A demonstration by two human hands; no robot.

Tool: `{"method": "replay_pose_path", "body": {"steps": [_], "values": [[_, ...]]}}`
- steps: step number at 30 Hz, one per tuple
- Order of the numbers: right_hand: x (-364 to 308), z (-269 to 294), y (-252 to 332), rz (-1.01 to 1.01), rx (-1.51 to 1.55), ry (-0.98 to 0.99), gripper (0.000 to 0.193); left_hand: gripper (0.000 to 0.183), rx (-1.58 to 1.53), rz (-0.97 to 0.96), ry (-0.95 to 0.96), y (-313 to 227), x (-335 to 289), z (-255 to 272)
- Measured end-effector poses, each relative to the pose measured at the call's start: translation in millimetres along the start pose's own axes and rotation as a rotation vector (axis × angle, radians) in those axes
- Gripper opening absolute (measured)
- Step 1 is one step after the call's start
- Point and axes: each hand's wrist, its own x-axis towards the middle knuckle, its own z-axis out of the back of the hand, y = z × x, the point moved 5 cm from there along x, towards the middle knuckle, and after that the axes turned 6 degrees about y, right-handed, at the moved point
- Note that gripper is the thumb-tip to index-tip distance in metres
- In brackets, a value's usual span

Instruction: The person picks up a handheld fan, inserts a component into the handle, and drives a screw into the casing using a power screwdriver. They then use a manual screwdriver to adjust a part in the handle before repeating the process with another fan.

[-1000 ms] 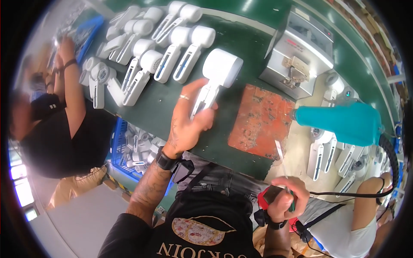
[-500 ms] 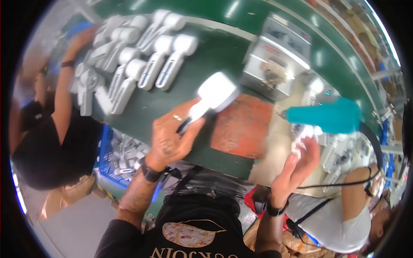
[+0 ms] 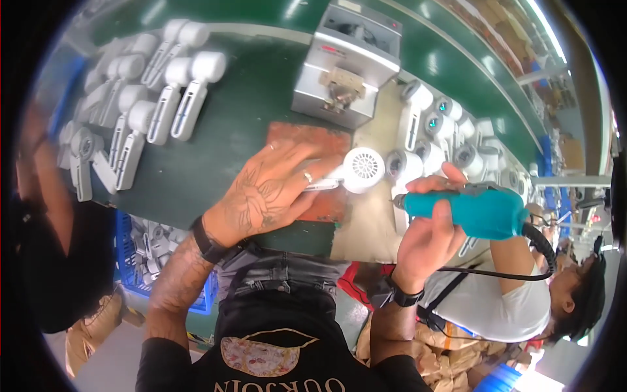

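Note:
In my left hand is a white handheld fan, gripped by its handle above the red-brown mat, its round grille facing up. My right hand is closed around a teal electric screwdriver, thumb in front and fingers behind. The tool lies nearly level, its tip pointing left toward the fan head but apart from it. From its rear end a black cable curls down. Under my left hand the fan's handle is partly hidden.
More white fans lie in rows at the left, and several others stand behind the screwdriver. A grey metal machine sits at the back. A blue basket of white parts is below the table edge. Co-workers sit on both sides.
My right hand has closed on the screwdriver, which has come lower. My left hand has turned the fan so its grille faces up. The whole view has shifted, with the table contents moving left.

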Motion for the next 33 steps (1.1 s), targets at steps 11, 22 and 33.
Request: {"method": "replay_pose_path", "body": {"steps": [11,22,33], "values": [[9.2,-44.1,2.3,-0.030,0.115,0.105,0.071,0.038,-0.120,-0.015,0.045,1.3,16.1,-16.4],[13.1,-59.4,-10.3,-0.015,0.055,0.161,0.054,0.039,-0.117,-0.019,0.059,2.6,10.4,-19.7],[19.4,-72.3,-14.1,-0.007,0.152,0.207,0.038,0.037,-0.030,-0.005,-0.009,5.2,14.4,-9.9]]}}
